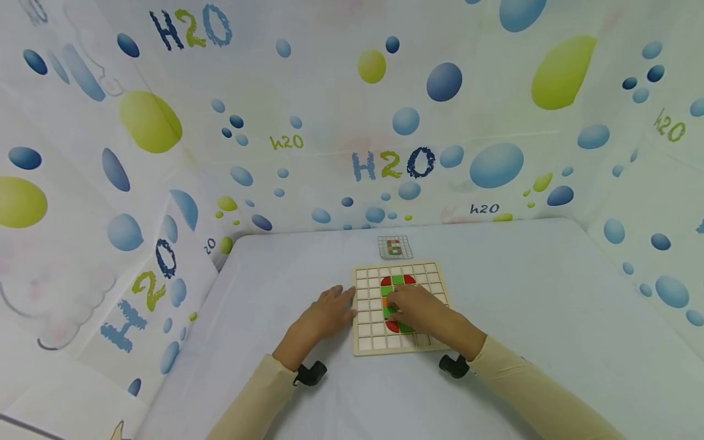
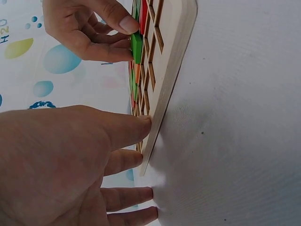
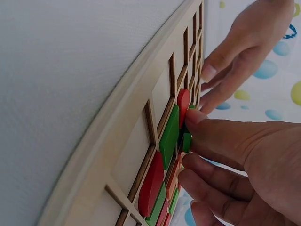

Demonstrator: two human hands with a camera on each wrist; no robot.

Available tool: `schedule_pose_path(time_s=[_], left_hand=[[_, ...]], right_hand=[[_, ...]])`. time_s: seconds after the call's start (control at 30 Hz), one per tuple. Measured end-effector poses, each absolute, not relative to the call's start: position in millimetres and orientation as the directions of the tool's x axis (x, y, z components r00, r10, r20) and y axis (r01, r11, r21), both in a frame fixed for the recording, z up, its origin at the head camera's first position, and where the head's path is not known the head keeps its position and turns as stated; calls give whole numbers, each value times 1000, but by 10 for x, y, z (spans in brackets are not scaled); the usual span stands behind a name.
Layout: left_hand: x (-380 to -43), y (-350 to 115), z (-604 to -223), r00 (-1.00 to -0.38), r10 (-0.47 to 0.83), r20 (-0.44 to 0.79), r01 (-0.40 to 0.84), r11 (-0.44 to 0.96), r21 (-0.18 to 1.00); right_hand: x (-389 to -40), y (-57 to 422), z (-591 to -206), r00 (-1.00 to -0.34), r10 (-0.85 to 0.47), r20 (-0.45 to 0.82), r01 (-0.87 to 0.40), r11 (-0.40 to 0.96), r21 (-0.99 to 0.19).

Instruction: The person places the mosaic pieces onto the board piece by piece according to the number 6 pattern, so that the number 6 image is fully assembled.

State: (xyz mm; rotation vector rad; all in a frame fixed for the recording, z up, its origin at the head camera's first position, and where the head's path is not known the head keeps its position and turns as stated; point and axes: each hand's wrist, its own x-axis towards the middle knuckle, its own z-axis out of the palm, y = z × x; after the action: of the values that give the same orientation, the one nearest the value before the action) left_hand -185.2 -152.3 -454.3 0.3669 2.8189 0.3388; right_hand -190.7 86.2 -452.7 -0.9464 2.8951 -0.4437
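Observation:
A wooden grid board point(image 1: 398, 351) lies flat on the table, with red, green and orange tiles set in some of its cells. My right hand point(image 1: 420, 311) is over the middle of the board and pinches a green tile point(image 2: 136, 47) between thumb and fingers. Close to that hand, a red tile point(image 3: 151, 183) and a flat green tile point(image 3: 170, 136) sit in cells. My left hand point(image 1: 328, 313) rests at the board's left edge, its thumb and index finger touching the rim and its other fingers extended. The right hand hides part of the tile pattern in the head view.
Behind the board lies a small card point(image 1: 395, 247) printed with a grid and a coloured figure like a 6. A white cloth point(image 1: 528, 287) covers the table. Patterned curtains point(image 1: 330, 110) with dots and lettering stand behind and at both sides.

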Motion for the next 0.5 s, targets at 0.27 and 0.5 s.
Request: schedule_pose_path(time_s=[0.27, 0.5], left_hand=[[-1847, -1514, -4543, -931, 281, -233, 215, 938, 271], [-1848, -1514, -4552, -930, 282, -234, 213, 935, 282]], right_hand=[[-1886, 868, -4516, -825, -565, 6, -535, 778, -329], [-1877, 871, -4532, -825, -565, 14, -536, 774, -336]])
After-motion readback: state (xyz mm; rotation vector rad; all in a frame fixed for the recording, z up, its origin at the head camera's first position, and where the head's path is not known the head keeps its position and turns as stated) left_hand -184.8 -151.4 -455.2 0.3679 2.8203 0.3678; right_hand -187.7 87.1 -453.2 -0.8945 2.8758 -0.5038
